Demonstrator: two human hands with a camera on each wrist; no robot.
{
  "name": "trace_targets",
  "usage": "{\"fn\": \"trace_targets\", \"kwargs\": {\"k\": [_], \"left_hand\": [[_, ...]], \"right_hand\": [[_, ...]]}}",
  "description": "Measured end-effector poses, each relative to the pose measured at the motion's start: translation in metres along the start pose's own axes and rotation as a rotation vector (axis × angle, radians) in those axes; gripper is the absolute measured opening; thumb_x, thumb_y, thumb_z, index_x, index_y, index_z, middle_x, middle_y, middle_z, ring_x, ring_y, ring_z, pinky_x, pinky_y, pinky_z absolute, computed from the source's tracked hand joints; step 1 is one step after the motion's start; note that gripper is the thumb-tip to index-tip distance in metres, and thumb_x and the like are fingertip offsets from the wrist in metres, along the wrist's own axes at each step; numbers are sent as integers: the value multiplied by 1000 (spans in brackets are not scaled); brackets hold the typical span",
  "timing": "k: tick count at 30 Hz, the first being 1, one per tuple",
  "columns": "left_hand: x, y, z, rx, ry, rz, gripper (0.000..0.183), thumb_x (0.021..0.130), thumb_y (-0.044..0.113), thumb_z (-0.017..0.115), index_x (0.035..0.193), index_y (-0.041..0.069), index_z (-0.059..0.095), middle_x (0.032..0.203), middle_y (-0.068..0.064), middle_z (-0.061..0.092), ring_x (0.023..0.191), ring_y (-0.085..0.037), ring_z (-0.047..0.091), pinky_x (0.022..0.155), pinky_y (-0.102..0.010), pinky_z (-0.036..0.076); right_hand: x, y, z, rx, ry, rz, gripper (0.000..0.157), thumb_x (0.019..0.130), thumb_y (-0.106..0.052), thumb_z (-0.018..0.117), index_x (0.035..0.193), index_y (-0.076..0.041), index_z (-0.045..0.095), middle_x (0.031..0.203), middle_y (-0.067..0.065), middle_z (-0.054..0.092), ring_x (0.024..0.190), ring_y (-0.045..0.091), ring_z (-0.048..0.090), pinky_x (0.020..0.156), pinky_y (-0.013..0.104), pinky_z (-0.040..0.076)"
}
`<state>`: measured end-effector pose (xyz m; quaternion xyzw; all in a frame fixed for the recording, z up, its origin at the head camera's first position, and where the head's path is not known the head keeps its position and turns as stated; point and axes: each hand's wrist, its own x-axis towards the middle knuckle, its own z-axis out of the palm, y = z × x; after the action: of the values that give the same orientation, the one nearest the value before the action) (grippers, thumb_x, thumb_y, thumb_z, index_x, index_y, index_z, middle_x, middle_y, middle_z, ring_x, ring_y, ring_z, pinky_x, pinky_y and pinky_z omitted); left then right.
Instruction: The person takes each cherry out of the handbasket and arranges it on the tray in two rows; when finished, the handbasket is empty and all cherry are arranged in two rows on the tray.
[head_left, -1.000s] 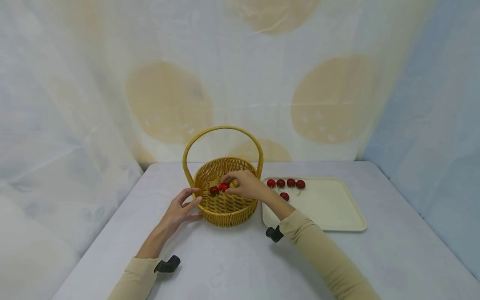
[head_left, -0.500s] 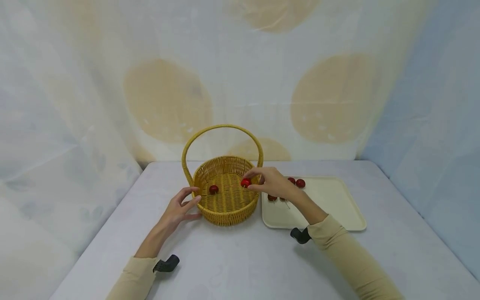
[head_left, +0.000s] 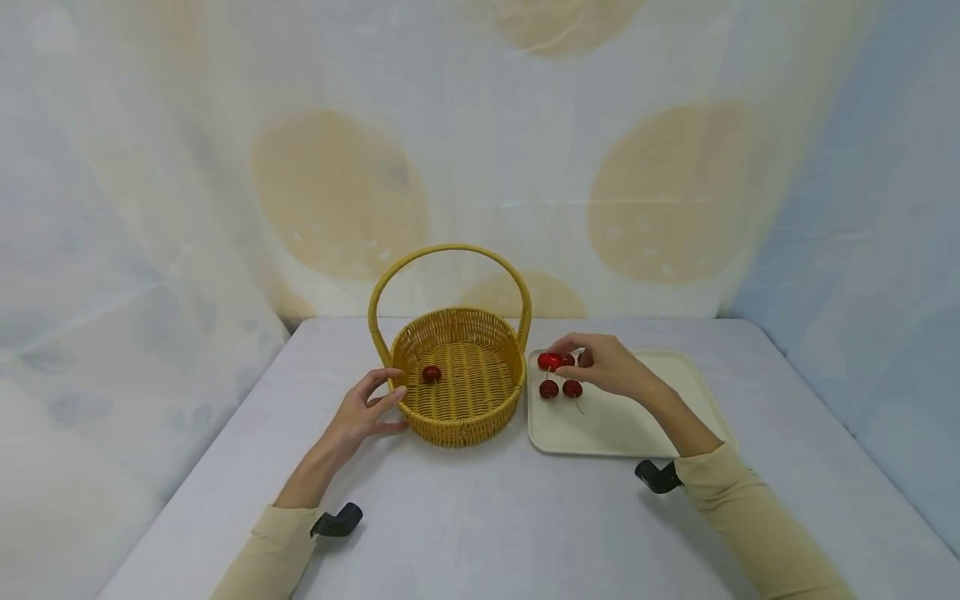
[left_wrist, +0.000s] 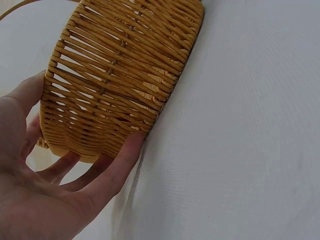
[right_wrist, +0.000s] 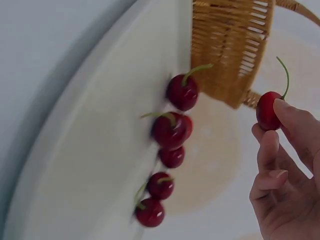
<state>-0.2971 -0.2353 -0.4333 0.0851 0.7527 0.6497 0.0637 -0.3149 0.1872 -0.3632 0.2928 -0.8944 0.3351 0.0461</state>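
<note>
My right hand (head_left: pixel 611 367) pinches a dark red cherry (right_wrist: pixel 268 110) between thumb and fingertips, over the left part of the cream tray (head_left: pixel 630 433). The cherry's green stem points up in the right wrist view. Several more cherries (head_left: pixel 549 389) with stems lie on the tray beneath this hand. To the left stands a yellow wicker basket (head_left: pixel 457 433) with a tall handle; one cherry (head_left: pixel 431 374) lies inside it. My left hand (head_left: pixel 360 412) holds the basket's left side, thumb at the rim and fingers against the outer wall (left_wrist: pixel 110 85).
The basket stands close to the tray's left edge. Its arched handle (head_left: pixel 450 247) rises above the rim. A white cloth (head_left: pixel 480 517) covers the table, and patterned curtains (head_left: pixel 510 150) hang behind and at both sides. A black wrist mount (head_left: pixel 337 520) sits on each sleeve.
My right hand has lifted a cherry out of the basket and carried it right, over the tray. One cherry is left in the basket. The left hand has stayed on the basket.
</note>
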Motion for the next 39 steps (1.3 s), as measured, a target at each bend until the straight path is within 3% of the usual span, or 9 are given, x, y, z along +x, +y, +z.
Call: {"fn": "trace_targets", "kwargs": {"k": [7,16,27,35,39], "left_hand": [[-2,-2,-2,-20,6,-3,58,94,34,66,141,11,42,160,-7,23,140,-40,38,85,-53,59],[-1,0,-1,-18,11,-10,60,93,36,66,142,11,41,159,-4,24,141,-38,38,83,-51,60],[0,1,1,-14,6,-4,59,94,35,66,141,12,42,161,-6,22,142,-41,36,84,-53,59],[1,0,2,-10,4,-14,60,93,35,67,142,12,41,161,-5,20,143,-41,34,84,-54,59],[2,0,2,-12,4,-13,62,93,36,67,142,10,40,161,-5,22,142,-40,35,84,-53,59]], "right_hand": [[-16,31,-2,-17,-36,51,30,88,-15,73,117,-10,67,107,9,71,68,15,61,59,22,53],[-26,59,-5,13,-91,82,30,88,-8,72,117,-5,66,110,17,69,68,24,66,56,24,55],[-28,71,-4,36,-143,110,31,89,-4,69,119,1,64,116,22,66,69,23,64,55,34,58],[-28,78,-1,50,-173,122,31,89,-4,69,119,0,64,116,19,67,69,19,62,54,31,56],[-28,80,1,50,-163,121,32,88,-2,69,119,1,63,116,20,67,77,22,62,54,29,56]]}}
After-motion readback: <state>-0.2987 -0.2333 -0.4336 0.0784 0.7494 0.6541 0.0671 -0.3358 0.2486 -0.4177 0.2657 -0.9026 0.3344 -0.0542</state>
